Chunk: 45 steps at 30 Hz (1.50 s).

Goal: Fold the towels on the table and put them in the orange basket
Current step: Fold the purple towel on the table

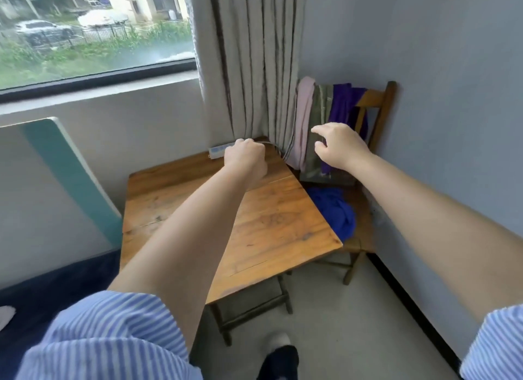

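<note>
Soft, limp cloths hang over the chair back (375, 98) at the far right: pink towel (304, 119), olive towel (318, 142), purple towel (341, 105). A blue towel (334, 210) lies crumpled on the seat. My right hand (339, 146) reaches toward them, fingers loose, holding nothing; my left hand (246, 159) is a bare fist over the wooden table (268, 224). They look light, so I'd pinch a top edge. No orange basket shows.

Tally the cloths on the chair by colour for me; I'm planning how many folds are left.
Pink cloth, over the chair back: 1
Olive-green cloth, over the chair back: 1
Purple cloth, over the chair back: 1
Blue cloth, bunched on the seat: 1
Total: 4
</note>
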Motion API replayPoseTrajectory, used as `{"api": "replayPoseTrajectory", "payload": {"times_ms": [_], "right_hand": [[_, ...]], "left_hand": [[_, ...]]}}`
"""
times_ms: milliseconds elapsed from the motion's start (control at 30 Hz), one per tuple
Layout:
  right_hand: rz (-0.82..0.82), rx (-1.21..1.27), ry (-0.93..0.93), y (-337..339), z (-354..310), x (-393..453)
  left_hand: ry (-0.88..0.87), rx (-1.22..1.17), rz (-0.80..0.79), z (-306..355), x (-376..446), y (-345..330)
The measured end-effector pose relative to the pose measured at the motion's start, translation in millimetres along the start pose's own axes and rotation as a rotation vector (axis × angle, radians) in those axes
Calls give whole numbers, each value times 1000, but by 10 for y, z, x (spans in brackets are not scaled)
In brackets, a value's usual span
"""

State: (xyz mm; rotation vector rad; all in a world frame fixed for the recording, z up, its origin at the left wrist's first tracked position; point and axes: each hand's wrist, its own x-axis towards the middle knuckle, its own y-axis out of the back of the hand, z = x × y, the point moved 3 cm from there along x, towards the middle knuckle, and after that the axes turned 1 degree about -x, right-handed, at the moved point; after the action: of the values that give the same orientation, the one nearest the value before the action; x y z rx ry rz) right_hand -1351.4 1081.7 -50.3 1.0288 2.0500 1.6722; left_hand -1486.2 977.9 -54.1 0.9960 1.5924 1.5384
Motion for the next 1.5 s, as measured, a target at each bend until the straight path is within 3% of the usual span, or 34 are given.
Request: {"api": "replayPoseTrajectory", "payload": {"times_ms": [300, 600, 800, 1067, 1167, 1267, 1500], "right_hand": [[39, -1, -239, -65, 997, 1152], [2, -12, -376, -136, 2093, 1999], [-26, 9, -289, -244, 2929, 2856], [-46, -43, -125, -569, 3944, 3829], [-56, -33, -53, -745, 4067, 3914], [36, -35, 32, -846, 4150, 4016], [175, 63, 61, -866, 4213, 4003]], "left_hand": [[-152, -27, -64, 252, 1766, -224], [-251, -86, -151, 938, 3112, -420], [-162, -217, -202, 1505, 4029, -559], [18, -429, -147, 2264, 5085, -661], [69, -457, -110, 2372, 5202, -743], [119, -421, -89, 2473, 5340, -814], [139, -306, -84, 2622, 5512, -833]]}}
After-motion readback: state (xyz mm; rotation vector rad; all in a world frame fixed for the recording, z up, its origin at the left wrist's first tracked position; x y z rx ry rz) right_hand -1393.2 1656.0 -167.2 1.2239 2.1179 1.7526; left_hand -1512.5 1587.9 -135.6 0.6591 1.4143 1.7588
